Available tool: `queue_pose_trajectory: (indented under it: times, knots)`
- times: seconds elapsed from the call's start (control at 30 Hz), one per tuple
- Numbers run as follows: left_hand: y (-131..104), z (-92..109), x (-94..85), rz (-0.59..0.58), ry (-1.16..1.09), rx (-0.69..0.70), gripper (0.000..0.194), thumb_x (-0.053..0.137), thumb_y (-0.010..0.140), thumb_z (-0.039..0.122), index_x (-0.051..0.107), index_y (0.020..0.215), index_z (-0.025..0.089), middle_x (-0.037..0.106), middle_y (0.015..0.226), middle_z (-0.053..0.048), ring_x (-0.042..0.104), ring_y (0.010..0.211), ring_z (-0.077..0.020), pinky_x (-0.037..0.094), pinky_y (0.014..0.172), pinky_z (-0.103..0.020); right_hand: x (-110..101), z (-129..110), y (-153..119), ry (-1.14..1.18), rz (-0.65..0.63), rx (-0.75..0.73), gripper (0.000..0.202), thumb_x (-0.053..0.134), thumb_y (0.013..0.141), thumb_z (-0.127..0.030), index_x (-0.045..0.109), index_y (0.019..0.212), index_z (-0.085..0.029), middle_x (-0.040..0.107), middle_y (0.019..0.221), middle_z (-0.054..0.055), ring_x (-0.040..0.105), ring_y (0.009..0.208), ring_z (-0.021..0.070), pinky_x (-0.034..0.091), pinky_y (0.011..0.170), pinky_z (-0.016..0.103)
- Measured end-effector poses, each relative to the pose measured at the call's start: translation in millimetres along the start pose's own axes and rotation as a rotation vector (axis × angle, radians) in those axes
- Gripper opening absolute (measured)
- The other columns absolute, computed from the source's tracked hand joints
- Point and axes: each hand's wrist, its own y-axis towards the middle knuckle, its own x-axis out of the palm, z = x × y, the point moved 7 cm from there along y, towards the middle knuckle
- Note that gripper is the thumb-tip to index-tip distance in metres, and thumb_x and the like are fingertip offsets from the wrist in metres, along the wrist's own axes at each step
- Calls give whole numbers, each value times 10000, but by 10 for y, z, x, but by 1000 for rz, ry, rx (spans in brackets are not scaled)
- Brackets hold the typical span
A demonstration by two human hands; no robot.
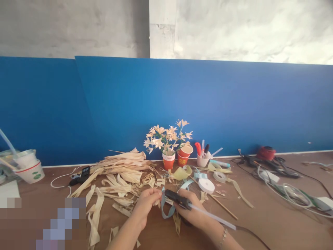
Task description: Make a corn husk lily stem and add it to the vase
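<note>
My right hand [191,208] is wrapped round a black hot glue gun [178,199], its nozzle pointing left. A long translucent glue stick [213,217] sticks out of its back end. My left hand [148,203] is closed in a pinch just left of the nozzle, at the upper end of a light blue ribbon [163,208]. The ribbon hangs in a loop between both hands. A small pale piece shows under my left fingertips; I cannot make out what it is. Behind the hands lie dried corn husks [122,170] and a white ribbon roll [206,186].
Husk flowers [166,137] stand in red paper cups [168,161] by the blue partition [208,104]. A white cup of pens [202,160] is beside them. A thin stick [223,207] lies at right, with cables [288,194] beyond. At left is a white cup [31,173].
</note>
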Motion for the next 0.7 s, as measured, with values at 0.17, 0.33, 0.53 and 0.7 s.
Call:
queue_pose_trajectory:
  times: [0.17,0.33,0.53,0.7]
  knots:
    - [-12,4,-3,13,12,-10,233,718,613,361,651,629,139,626,570,-1,509,536,-108,340,582,-235,-4,-4,7,-15,11,13,154,526,720,-168,435,597,-187,514,630,-15,504,603,122,383,560,215]
    - [-22,4,0,12,5,-6,268,726,603,395,653,633,139,635,585,-13,532,554,-124,367,601,-251,-12,8,18,-31,39,15,146,524,715,-161,441,598,-186,511,628,-16,509,595,123,380,553,217]
    - [-24,11,2,13,20,1,299,732,587,425,656,633,139,634,590,-18,532,558,-127,372,602,-255,-12,5,19,-42,36,28,167,523,706,-140,431,574,-184,506,612,-20,499,585,119,376,544,214]
    - [-24,0,1,15,-3,-14,262,724,604,386,648,624,136,616,561,-8,505,525,-112,349,569,-241,4,0,11,-32,24,-9,151,526,706,-128,450,585,-179,515,628,-20,498,593,115,378,549,210]
